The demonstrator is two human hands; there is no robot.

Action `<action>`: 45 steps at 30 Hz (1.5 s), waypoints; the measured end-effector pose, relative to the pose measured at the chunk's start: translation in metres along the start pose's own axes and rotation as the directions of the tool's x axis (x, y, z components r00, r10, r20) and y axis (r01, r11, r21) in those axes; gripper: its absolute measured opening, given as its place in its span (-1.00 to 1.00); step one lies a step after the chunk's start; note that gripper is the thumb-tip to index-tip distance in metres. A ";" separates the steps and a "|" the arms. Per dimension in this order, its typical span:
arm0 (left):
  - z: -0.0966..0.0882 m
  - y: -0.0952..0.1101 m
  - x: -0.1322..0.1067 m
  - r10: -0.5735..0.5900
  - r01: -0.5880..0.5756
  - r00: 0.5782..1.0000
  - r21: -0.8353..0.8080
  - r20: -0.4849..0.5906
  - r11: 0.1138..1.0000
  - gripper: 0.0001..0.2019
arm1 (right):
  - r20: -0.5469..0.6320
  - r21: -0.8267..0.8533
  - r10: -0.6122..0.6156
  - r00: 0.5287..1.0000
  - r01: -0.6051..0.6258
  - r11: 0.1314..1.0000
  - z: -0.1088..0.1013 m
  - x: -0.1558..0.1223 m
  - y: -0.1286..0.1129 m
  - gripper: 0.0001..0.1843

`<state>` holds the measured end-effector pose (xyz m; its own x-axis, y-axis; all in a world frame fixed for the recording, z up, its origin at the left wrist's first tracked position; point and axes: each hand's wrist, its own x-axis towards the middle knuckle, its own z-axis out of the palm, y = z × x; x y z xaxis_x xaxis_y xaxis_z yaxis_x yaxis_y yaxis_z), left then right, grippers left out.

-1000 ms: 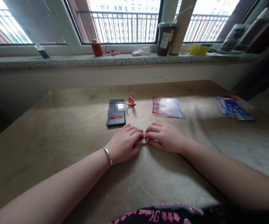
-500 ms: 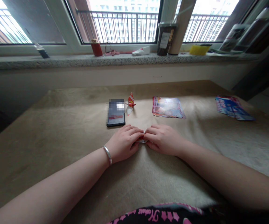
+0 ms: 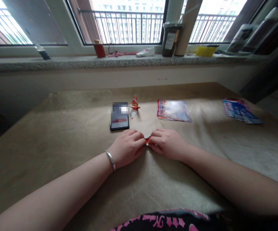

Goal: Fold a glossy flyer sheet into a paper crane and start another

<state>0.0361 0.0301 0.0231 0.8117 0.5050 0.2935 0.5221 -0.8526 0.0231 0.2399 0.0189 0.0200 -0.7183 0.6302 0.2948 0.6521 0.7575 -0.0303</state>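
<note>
A small red and white piece of folded paper [image 3: 147, 140] lies low over the table, mostly covered by fingers. My left hand [image 3: 130, 143], with a silver bangle at its wrist, pinches the paper's left side. From the right, my right hand [image 3: 166, 142] grips the other side with bent fingers. Just beyond the left hand is a dark phone [image 3: 119, 120], its screen partly pixelated. Beside the phone stands a red and white folded paper crane [image 3: 135, 106].
A stack of colourful cards [image 3: 174, 110] lies beyond the right hand. More blue and red cards [image 3: 241, 110] are fanned out at the far right of the wooden table [image 3: 57, 138]. On the window sill [image 3: 129, 61] stand a red container [image 3: 99, 49] and a dark lidded cup [image 3: 171, 40].
The left fingers have shifted slightly back and curled more tightly. More of the paper's red and white surface shows between the hands.
</note>
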 end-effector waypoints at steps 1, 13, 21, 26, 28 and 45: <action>0.000 0.000 0.000 0.002 -0.002 1.000 0.022 0.008 1.000 -0.85 | 0.000 0.009 0.011 1.000 -0.011 1.000 0.000 0.000 0.000 -0.76; 0.001 0.000 -0.001 0.012 -0.012 1.000 0.019 0.026 1.000 -0.79 | 0.009 0.089 -0.028 1.000 0.027 0.996 0.002 0.001 0.003 -0.82; -0.001 0.002 0.000 0.018 -0.019 1.000 0.037 0.024 0.999 -0.80 | 0.041 0.208 0.019 0.999 -0.027 0.978 0.001 0.003 0.004 -0.82; -0.003 0.002 -0.001 0.008 -0.010 0.999 0.050 0.039 0.999 -0.80 | 0.053 0.323 0.082 0.995 -0.095 0.942 0.006 0.003 0.006 -0.88; -0.005 0.003 -0.001 0.007 -0.009 0.999 0.055 0.041 0.998 -0.79 | 0.064 0.360 0.105 0.992 -0.121 0.925 0.007 0.003 0.007 -0.91; -0.005 0.000 -0.003 0.065 -0.063 0.998 0.098 -0.025 0.993 -0.83 | -0.005 0.234 0.203 0.979 -0.196 0.952 0.009 0.007 0.012 -0.86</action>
<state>0.0323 0.0282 0.0267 0.8374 0.4448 0.3178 0.4934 -0.8652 -0.0891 0.2407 0.0339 0.0129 -0.5695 0.7701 0.2875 0.7052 0.6374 -0.3104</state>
